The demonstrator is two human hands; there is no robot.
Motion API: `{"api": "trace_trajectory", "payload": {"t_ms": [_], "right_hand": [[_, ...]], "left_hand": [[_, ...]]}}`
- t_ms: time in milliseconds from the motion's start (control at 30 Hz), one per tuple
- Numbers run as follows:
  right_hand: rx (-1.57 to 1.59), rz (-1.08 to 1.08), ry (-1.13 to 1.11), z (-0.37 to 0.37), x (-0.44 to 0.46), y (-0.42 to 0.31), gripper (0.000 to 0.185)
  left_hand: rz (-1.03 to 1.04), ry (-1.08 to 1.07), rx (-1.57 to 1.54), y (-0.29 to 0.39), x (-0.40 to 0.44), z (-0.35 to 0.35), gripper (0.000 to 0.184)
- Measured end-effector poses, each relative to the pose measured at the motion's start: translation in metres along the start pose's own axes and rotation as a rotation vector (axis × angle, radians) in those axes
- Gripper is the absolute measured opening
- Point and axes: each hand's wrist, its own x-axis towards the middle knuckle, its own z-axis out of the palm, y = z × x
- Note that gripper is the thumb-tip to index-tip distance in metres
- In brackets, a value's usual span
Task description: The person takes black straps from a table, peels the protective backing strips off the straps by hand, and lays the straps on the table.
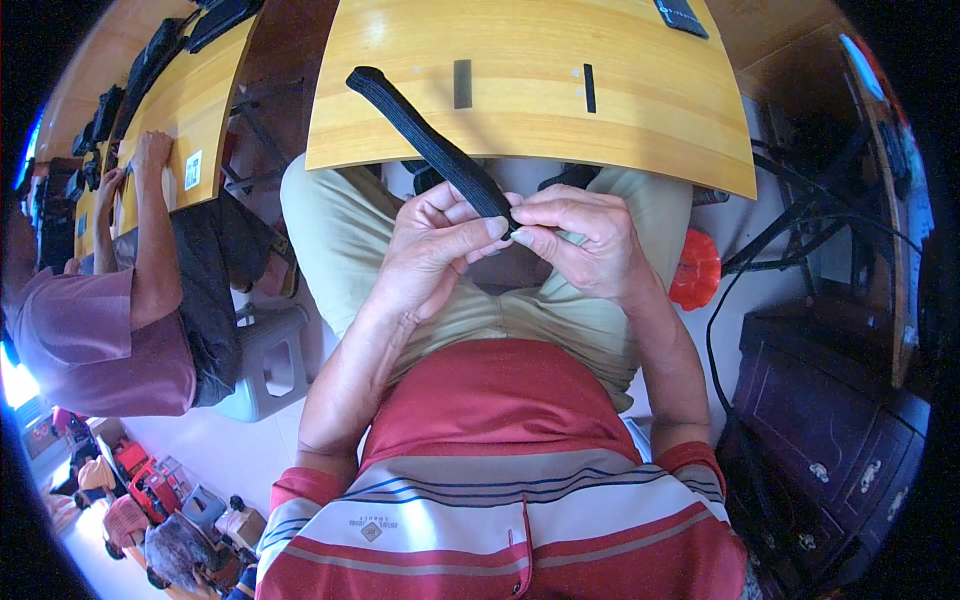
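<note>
A long black ribbed sock (425, 135) stretches diagonally from over the table toward my lap, its bent end at the upper left. My left hand (430, 240) is closed around the near end, thumb pressed on the knit. On the other side, my right hand (590, 240) pinches the edge of that same end between thumb and fingertips. The fingertips of both hands almost meet there, just in front of the table edge and above my lap. What exactly lies between the right fingertips is too small to make out beyond the dark knit.
The yellow wooden table (540, 135) bears two dark strips and a black item (681, 17) at its far right. To the left, a co-worker (100, 330) sits at another table (210, 120). A red object (697, 270), cables and a dark cabinet (820, 430) stand right.
</note>
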Motion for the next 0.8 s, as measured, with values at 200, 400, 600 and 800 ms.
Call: {"api": "trace_trajectory", "payload": {"t_ms": [200, 400, 600, 800], "right_hand": [[0.009, -0.005, 0.002, -0.0017, 0.0017, -0.0016, 0.015], [0.008, -0.012, 0.011, -0.001, 0.0028, -0.0007, 0.015], [0.018, -0.005, 0.01, -0.0008, 0.0032, -0.0016, 0.013], [0.014, -0.01, 0.019, 0.0, 0.0017, -0.0007, 0.013]], "left_hand": [[-0.003, 0.0, 0.0, 0.0005, 0.001, 0.0006, 0.026], [0.0, -0.008, -0.005, 0.0003, 0.0021, -0.0008, 0.024], [0.02, -0.037, 0.041, -0.0031, 0.003, -0.007, 0.031], [0.02, -0.041, 0.031, -0.0045, 0.0034, -0.0089, 0.03]]}}
